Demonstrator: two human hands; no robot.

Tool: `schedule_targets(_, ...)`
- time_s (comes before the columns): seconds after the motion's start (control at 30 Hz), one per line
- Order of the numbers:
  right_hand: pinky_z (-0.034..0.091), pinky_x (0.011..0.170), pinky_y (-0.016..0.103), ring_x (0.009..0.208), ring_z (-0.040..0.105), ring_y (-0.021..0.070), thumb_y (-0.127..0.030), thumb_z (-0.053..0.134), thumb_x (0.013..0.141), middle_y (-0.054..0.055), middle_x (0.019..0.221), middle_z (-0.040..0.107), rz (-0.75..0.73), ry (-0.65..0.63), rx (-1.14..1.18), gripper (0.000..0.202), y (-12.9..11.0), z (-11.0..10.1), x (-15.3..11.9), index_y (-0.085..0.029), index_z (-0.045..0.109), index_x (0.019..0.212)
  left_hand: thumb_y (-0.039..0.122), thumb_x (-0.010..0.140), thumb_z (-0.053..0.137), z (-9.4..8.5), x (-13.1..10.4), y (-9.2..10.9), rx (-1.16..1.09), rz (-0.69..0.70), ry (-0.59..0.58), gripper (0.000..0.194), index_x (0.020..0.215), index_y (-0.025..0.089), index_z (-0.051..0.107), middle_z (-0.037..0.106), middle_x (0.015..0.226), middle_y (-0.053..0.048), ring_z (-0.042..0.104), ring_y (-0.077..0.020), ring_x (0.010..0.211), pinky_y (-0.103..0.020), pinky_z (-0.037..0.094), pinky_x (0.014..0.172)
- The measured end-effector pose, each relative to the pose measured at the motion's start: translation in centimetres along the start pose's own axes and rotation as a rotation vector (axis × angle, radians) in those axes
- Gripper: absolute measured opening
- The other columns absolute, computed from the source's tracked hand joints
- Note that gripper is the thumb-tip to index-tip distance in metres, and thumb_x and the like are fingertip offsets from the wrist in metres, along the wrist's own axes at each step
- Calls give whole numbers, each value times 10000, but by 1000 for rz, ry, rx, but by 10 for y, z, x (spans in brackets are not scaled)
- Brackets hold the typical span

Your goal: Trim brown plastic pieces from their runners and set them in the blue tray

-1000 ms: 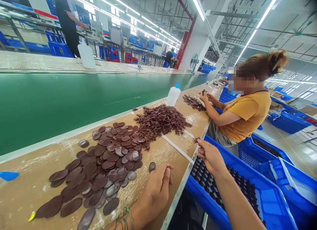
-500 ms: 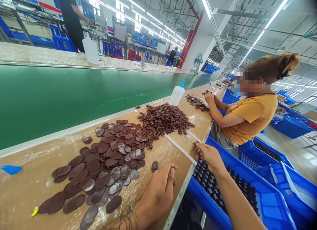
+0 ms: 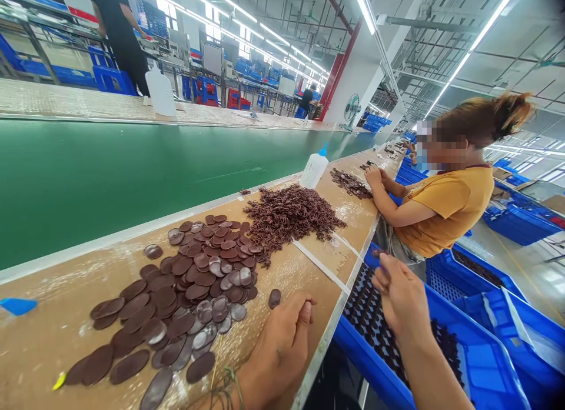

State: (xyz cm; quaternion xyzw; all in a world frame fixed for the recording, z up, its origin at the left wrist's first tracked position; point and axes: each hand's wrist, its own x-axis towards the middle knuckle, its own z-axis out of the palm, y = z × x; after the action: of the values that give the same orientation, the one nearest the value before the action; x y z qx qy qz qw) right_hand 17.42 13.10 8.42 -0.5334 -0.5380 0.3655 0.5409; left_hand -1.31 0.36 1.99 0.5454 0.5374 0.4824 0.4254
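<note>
My left hand [image 3: 286, 333] rests curled at the bench edge, fingers folded; what it may hold is hidden. A single dark oval disc [image 3: 274, 299] lies just beyond it. My right hand [image 3: 399, 286] is above the blue crate [image 3: 481, 351], its fingertips pinching a small dark brown piece [image 3: 376, 253]. Rows of dark parts [image 3: 371, 310] stand in that crate. Left of my hands spreads a pile of brown oval discs [image 3: 194, 269]. Beyond it lies a heap of small curly brown pieces [image 3: 291, 213].
A white bottle with a blue tip [image 3: 314, 170] stands behind the heap. A green belt [image 3: 132, 175] runs alongside the bench. At right, a person in a yellow shirt [image 3: 450, 204] works beside more blue crates [image 3: 507, 333]. Another bottle [image 3: 160, 92] stands across the belt.
My right hand has moved from the bench edge rightward over the blue crate, with a small dark piece in its fingertips. My left hand has barely moved.
</note>
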Motion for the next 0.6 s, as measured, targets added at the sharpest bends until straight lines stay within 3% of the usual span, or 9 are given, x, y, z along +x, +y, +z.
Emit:
schedule_targets(0.1,240,433,174,497,242,37,-343,723,793,-33,751,434,440,-224,515,209,-15,-4,-39,-160,622,813,446,1027,298,0,1,1,-36,48,12,358,1124,263,589,642,956,-24,553,-143,692,-323,429,764)
schedule_targets(0.2,243,415,142,482,250,5,-246,757,783,-29,749,452,723,-281,864,166,-17,-4,-73,-128,640,788,443,1025,322,1,1,3,-39,52,20,345,1163,294,601,665,996,-22,601,-181,895,-330,435,859)
schedule_targets(0.43,236,396,133,471,281,-5,-225,769,761,-2,739,503,821,-360,1047,169,-14,-1,-101,-79,684,751,497,1008,268,1,-7,6,28,-68,12,437,1239,222,517,641,1007,-81,581,-237,985,-368,435,872)
schedule_targets(0.6,233,391,124,465,279,-10,-231,760,768,-13,739,488,870,-415,1101,174,-19,-2,-104,-70,697,785,482,1019,289,1,-9,8,-37,-49,-62,374,1018,214,549,617,770,-10,562,-161,699,-299,434,698)
